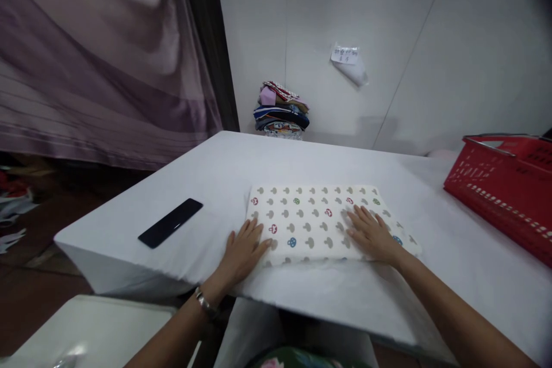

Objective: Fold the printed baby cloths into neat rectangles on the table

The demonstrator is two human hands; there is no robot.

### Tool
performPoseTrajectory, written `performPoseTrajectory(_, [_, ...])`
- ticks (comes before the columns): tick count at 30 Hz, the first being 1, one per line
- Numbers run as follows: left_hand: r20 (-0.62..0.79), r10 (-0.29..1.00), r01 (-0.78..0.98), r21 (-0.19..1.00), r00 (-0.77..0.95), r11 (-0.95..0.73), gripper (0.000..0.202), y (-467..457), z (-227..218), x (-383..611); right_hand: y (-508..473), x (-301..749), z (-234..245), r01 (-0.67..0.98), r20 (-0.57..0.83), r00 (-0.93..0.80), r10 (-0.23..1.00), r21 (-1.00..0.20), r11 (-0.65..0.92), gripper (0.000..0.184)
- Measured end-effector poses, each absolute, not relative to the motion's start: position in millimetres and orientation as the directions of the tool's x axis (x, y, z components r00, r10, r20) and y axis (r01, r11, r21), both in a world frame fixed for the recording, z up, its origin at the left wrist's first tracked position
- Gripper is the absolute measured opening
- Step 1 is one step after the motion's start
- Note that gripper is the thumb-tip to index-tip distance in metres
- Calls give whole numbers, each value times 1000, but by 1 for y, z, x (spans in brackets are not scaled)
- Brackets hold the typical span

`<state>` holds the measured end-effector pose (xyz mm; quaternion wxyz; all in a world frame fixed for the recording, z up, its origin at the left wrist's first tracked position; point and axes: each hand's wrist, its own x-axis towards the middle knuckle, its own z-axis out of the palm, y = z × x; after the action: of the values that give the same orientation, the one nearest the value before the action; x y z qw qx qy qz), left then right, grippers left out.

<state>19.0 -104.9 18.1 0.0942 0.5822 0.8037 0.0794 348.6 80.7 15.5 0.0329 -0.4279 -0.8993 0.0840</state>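
A white folded cloth (pixel 317 224) printed with rows of small mushrooms lies flat near the front edge of the white-covered table. The mushrooms are mostly grey, with a few red, green and blue ones. My left hand (pixel 245 244) rests with its fingers spread at the cloth's left edge, a metal bracelet round the wrist. On the right part of the cloth my right hand (pixel 371 233) lies palm down, fingers stretched out. Neither hand grips anything.
A dark phone-like slab (pixel 171 223) lies on the table (pixel 345 167) to the left. At the right stands a red plastic basket (pixel 504 184). Behind the far edge is a stack of folded clothes (pixel 281 109). A purple curtain (pixel 107 57) hangs at left; a white stool (pixel 95 328) stands below.
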Motion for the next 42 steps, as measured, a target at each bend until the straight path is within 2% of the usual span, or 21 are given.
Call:
performPoseTrajectory(6, [85,969,966,134,-232,219,66,-49,47,26,107,263,34,697,-23,-703,711,-223,681,69])
performPoseTrajectory(8, [84,966,966,104,-245,236,66,-30,40,21,120,240,29,709,-35,-695,718,-199,676,67])
performPoseTrajectory(12, [31,953,948,116,-301,295,70,-16,17,7,138,223,11,762,-83,-642,763,-178,622,66])
performPoseTrajectory(16, [69,954,954,103,-290,283,70,-19,8,3,150,232,6,713,-70,-680,730,-300,634,64])
performPoseTrajectory(18, [88,954,955,95,-288,280,69,-19,8,3,161,246,9,695,-7,-666,746,-368,618,58])
performPoseTrajectory(22, [125,954,961,83,-272,263,66,-18,7,2,197,294,17,796,148,-424,894,-409,446,44])
performPoseTrajectory(26, [136,958,967,71,-251,244,66,-16,4,-1,227,340,17,865,121,-198,973,-445,231,42])
performPoseTrajectory(34, [144,953,962,86,-268,257,67,-14,0,-2,260,348,13,848,-48,-150,987,-520,104,57])
performPoseTrajectory(39, [152,954,965,79,-259,249,67,-15,-1,-3,265,347,17,811,-130,-154,980,-583,50,37])
performPoseTrajectory(42, [129,954,961,92,-270,259,67,-14,0,-4,263,346,16,784,-105,-136,985,-619,43,32])
